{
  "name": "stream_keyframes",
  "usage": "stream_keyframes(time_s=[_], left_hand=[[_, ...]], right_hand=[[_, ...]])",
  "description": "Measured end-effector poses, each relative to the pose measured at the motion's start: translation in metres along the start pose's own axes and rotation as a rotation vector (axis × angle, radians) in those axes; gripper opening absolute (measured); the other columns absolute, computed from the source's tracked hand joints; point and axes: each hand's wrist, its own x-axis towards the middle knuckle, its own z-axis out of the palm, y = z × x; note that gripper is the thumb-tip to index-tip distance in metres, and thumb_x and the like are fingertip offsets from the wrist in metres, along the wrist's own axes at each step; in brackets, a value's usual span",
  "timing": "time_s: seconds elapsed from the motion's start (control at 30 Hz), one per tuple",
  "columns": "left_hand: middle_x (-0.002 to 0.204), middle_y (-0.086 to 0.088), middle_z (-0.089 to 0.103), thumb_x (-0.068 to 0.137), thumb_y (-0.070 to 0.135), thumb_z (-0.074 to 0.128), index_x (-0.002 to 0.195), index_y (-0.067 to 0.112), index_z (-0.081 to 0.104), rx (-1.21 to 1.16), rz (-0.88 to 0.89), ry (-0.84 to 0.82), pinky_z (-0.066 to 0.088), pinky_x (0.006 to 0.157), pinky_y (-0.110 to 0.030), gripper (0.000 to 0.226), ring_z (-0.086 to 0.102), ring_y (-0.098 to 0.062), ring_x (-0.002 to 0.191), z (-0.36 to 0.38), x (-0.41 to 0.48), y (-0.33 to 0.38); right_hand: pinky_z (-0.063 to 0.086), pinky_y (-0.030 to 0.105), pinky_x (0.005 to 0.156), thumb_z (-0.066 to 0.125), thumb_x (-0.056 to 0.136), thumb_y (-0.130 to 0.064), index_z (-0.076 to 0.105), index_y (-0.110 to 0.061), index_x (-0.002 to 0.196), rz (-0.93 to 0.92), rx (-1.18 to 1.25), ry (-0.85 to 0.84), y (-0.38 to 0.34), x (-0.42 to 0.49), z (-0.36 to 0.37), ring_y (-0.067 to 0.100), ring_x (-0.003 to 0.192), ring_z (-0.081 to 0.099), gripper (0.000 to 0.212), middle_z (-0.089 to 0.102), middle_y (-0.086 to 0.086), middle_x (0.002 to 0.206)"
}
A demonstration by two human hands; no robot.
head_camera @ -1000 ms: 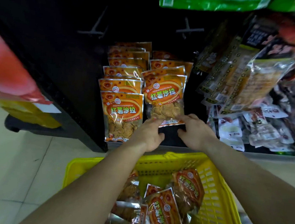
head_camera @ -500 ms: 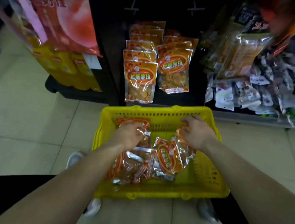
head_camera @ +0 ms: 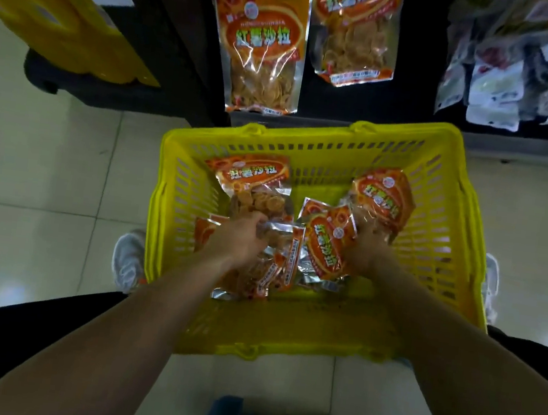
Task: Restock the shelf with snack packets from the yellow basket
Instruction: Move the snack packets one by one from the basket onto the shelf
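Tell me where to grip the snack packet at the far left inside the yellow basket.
Pinch the packet by its flat orange end from above, on the far side: it lies bare by the basket wall, while the left hand crowds the bulky chip-filled end.

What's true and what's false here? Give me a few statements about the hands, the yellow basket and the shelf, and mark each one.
1. The left hand and right hand both reach into the yellow basket. True.
2. Orange snack packets lie on the black shelf. True.
3. The basket stands on that shelf. False: it sits on the tiled floor before it.
4. The basket is empty. False: orange packets lie in it.
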Motion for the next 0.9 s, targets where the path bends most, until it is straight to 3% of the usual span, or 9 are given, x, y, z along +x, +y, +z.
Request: stream_keyframes(time_s=[0.1, 0.17, 0.27, 0.33, 0.43, 0.6, 0.7, 0.8, 0.9], left_hand=[[0.134, -0.005, 0.062, 0.097, 0.036, 0.058, 0.135, 0.021, 0.056, 0.003, 0.053, -0.021, 0.048, 0.095, -0.036, 0.041, 0.059, -0.025, 0.118, 0.015, 0.021, 0.003], [0.136, -0.002, 0.058, 0.094, 0.036, 0.063, 0.135, 0.024, 0.057, -0.006, 0.079, -0.028, 0.045, 0.09, -0.033, 0.043, 0.056, -0.023, 0.12, 0.021, 0.031, 0.006], [0.135, 0.001, 0.058, 0.091, 0.03, 0.069, 0.135, 0.025, 0.057, 0.002, 0.142, -0.029, 0.045, 0.093, -0.033, 0.045, 0.056, -0.021, 0.12, 0.03, 0.043, 0.013], [0.138, -0.001, 0.056, 0.087, 0.032, 0.073, 0.14, 0.024, 0.051, 0.055, 0.145, -0.065, 0.045, 0.102, -0.042, 0.057, 0.052, -0.024, 0.126, 0.035, 0.049, 0.017], [0.138, -0.003, 0.057, 0.084, 0.041, 0.073, 0.143, 0.025, 0.046, 0.178, 0.135, -0.072, 0.044, 0.101, -0.044, 0.067, 0.051, -0.028, 0.124, 0.043, 0.052, 0.017], [0.11, 0.004, 0.073, 0.093, 0.031, 0.063, 0.108, 0.034, 0.073, 0.21, 0.164, 0.081, 0.05, 0.088, -0.035, 0.018, 0.066, -0.02, 0.099, 0.034, 0.038, 0.019], [0.105, 0.009, 0.072, 0.094, 0.029, 0.065, 0.097, 0.034, 0.073, 0.174, 0.158, 0.042, 0.049, 0.094, -0.038, 0.01, 0.066, -0.016, 0.097, 0.015, 0.026, 0.026], [0.109, 0.008, 0.071, 0.092, 0.027, 0.068, 0.093, 0.035, 0.072, 0.115, 0.186, 0.033, 0.053, 0.087, -0.034, 0.009, 0.066, -0.016, 0.099, -0.016, 0.005, 0.034], [0.104, 0.007, 0.072, 0.093, 0.021, 0.066, 0.09, 0.033, 0.072, 0.05, 0.23, 0.1, 0.052, 0.081, -0.028, 0.014, 0.066, -0.015, 0.095, -0.056, -0.026, 0.046]], right_hand=[[0.043, 0.046, 0.107, 0.068, 0.09, -0.031, 0.043, -0.016, 0.145, 0.063, 0.221, 0.043, 0.007, 0.012, 0.004, 0.039, 0.127, 0.052, 0.062, 0.054, 0.018, 0.142], [0.047, 0.04, 0.1, 0.067, 0.091, -0.026, 0.054, -0.018, 0.138, 0.048, 0.256, 0.035, 0.009, 0.014, 0.002, 0.035, 0.119, 0.061, 0.049, 0.063, 0.015, 0.133], [0.047, 0.042, 0.1, 0.061, 0.096, -0.019, 0.05, -0.022, 0.142, -0.044, 0.274, 0.086, 0.007, 0.011, -0.005, 0.035, 0.122, 0.059, 0.047, 0.062, 0.014, 0.133], [0.046, 0.044, 0.102, 0.06, 0.097, -0.021, 0.056, -0.023, 0.137, -0.058, 0.287, 0.129, 0.007, 0.008, -0.009, 0.034, 0.122, 0.059, 0.041, 0.064, 0.012, 0.131], [0.047, 0.038, 0.101, 0.059, 0.096, -0.022, 0.065, -0.024, 0.128, -0.098, 0.286, 0.183, 0.005, 0.003, -0.015, 0.031, 0.119, 0.061, 0.033, 0.068, 0.008, 0.126], [0.047, 0.028, 0.083, 0.06, 0.095, -0.022, 0.071, -0.021, 0.11, -0.117, 0.29, 0.251, 0.001, -0.011, -0.032, 0.029, 0.105, 0.066, 0.018, 0.072, 0.007, 0.112], [0.045, 0.026, 0.074, 0.063, 0.093, -0.026, 0.068, -0.027, 0.092, -0.15, 0.268, 0.212, -0.003, -0.021, -0.048, 0.022, 0.094, 0.066, 0.005, 0.071, 0.001, 0.099], [0.036, 0.02, 0.061, 0.066, 0.093, -0.023, 0.061, -0.028, 0.076, -0.212, 0.245, 0.178, -0.018, -0.044, -0.073, 0.012, 0.08, 0.058, 0.018, 0.063, -0.008, 0.082], [0.037, 0.022, 0.068, 0.07, 0.089, -0.025, 0.062, -0.031, 0.075, -0.266, 0.179, 0.186, -0.042, -0.079, -0.108, 0.013, 0.083, 0.06, 0.018, 0.06, -0.015, 0.078]])
